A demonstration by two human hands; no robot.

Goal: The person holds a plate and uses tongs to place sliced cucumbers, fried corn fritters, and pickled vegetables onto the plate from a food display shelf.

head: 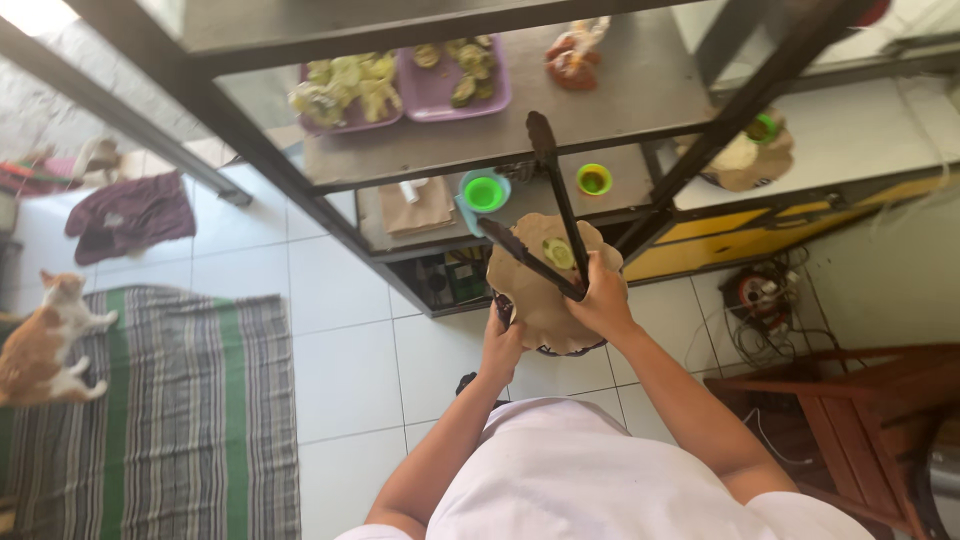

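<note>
My left hand (502,345) holds from below a dark basket plate (560,348) lined with brown paper (535,295). One round green-and-pale food piece (558,253) lies on the paper. My right hand (603,300) grips black tongs (548,205) at their joined end; the two arms spread open, pointing up toward the glass case. The tongs hold nothing.
A metal-framed glass case holds two purple trays (455,95) of green food pieces, a green cup (484,192), a small green-yellow cup (593,179) and another paper-lined plate (745,165). An orange-white cat (45,335) lies on a striped rug (170,420). A wooden chair (860,410) stands right.
</note>
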